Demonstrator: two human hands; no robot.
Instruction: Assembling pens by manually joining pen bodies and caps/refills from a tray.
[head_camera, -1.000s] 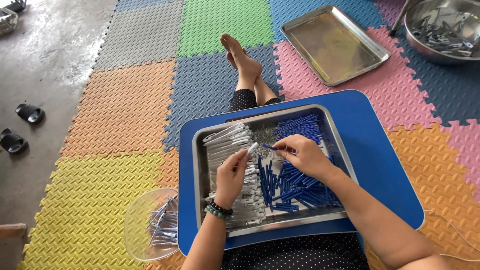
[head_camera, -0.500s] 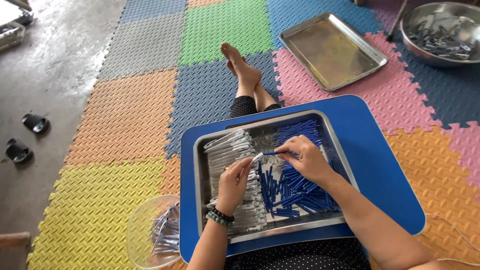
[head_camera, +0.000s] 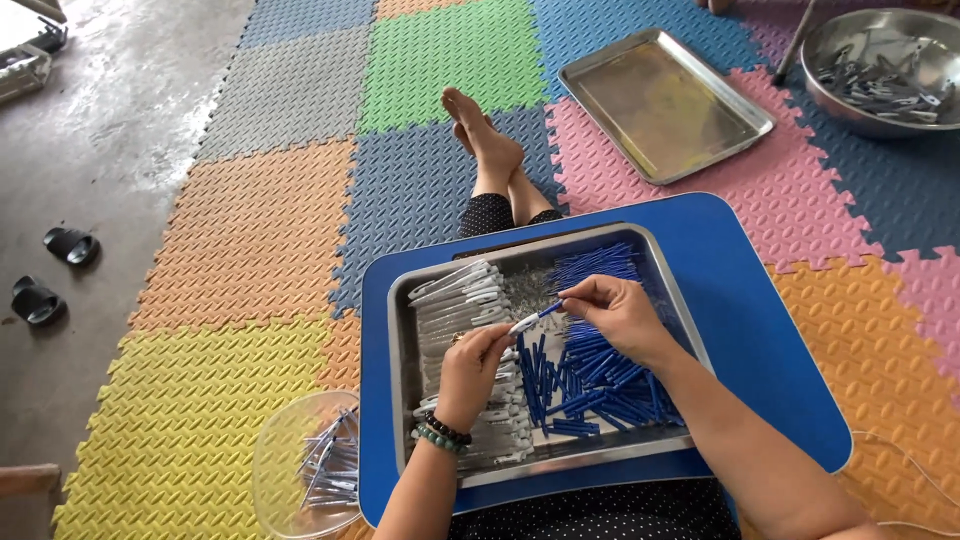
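A steel tray (head_camera: 404, 330) rests on a blue lap board (head_camera: 760, 330) over my legs. Its left half holds a stack of clear pen barrels (head_camera: 455, 300), its right half a heap of thin blue refills (head_camera: 600, 375), with small metal springs (head_camera: 528, 288) at the back. My left hand (head_camera: 472, 372) grips a clear barrel (head_camera: 524, 323) by its lower end. My right hand (head_camera: 612, 310) pinches a blue refill (head_camera: 549, 311) whose end meets the barrel's tip. Both hands hover over the tray's middle.
A clear plastic bowl (head_camera: 290, 480) with several finished pens sits at my left on the coloured foam mats. An empty steel tray (head_camera: 660, 100) lies ahead, a steel bowl (head_camera: 880, 70) of metal parts at far right. Black sandals (head_camera: 50, 270) lie on the concrete floor.
The hands have stayed over the tray's middle, bringing the blue refill and the clear barrel end to end. The view has shifted slightly.
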